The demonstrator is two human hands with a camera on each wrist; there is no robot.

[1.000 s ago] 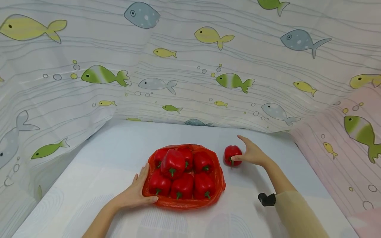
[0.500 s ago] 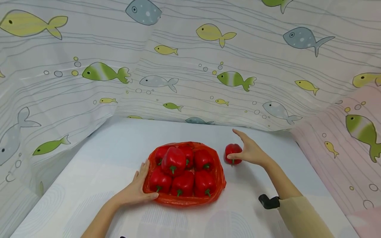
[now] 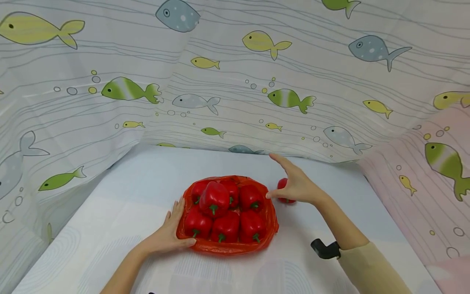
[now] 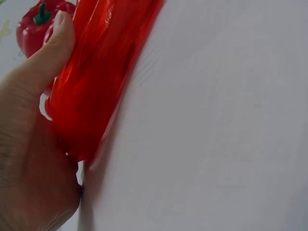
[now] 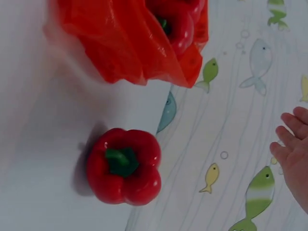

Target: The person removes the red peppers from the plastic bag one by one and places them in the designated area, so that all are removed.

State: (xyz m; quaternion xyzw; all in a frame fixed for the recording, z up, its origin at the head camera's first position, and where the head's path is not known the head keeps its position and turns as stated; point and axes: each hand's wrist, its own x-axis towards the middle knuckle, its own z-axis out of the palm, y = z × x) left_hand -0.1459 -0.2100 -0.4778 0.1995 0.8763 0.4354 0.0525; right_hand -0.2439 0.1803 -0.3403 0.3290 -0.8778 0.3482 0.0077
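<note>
A red plastic bag (image 3: 271, 228) with a rolled-down rim holds several red bell peppers (image 3: 225, 227); one pepper (image 3: 215, 199) sits on top of the others. My left hand (image 3: 166, 235) rests along the bag's left side, fingers straight and thumb by the front rim. In the left wrist view that thumb (image 4: 54, 48) lies at the bag's edge; the other fingers are out of sight. My right hand (image 3: 299, 183) hovers spread and holding nothing, with its thumb near the bag's right rim. It partly hides a lone bell pepper (image 3: 282, 183) on the table, seen whole in the right wrist view.
The pale, faintly patterned table (image 3: 128, 183) extends around the bag. Fish-printed cloth (image 3: 227, 81) hangs behind it and at both sides. A black device (image 3: 325, 249) is strapped at my right wrist, by the beige sleeve (image 3: 371, 269).
My right hand has shifted left, from beside the lone pepper to between it and the bag. That pepper stays put; the left hand and bag keep their places.
</note>
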